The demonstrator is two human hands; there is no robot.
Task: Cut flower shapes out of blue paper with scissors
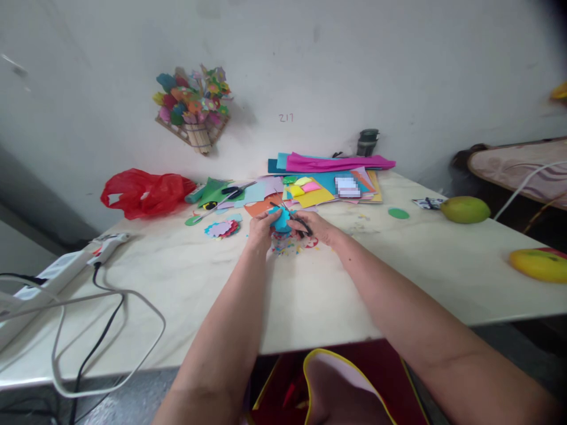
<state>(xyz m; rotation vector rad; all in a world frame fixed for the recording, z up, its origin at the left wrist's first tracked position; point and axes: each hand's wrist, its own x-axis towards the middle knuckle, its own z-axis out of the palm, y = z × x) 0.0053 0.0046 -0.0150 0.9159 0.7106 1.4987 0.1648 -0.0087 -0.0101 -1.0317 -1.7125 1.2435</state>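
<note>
My left hand point(262, 227) grips a blue paper piece point(280, 219) with a scalloped edge above the middle of the table. On its right, my right hand point(315, 226) is closed on black-handled scissors point(303, 225), whose blades reach over the top of the blue paper. Small coloured paper scraps point(287, 247) are scattered beneath both hands. To the left lies a stack of scalloped paper shapes point(222, 229), lilac and red among them.
A red plastic bag point(148, 193) lies at the back left, near other scissors point(233, 192). Coloured papers point(325, 192) cover the back middle. Mangoes point(465, 209) are at right; a power strip point(55, 271) and cables are at left.
</note>
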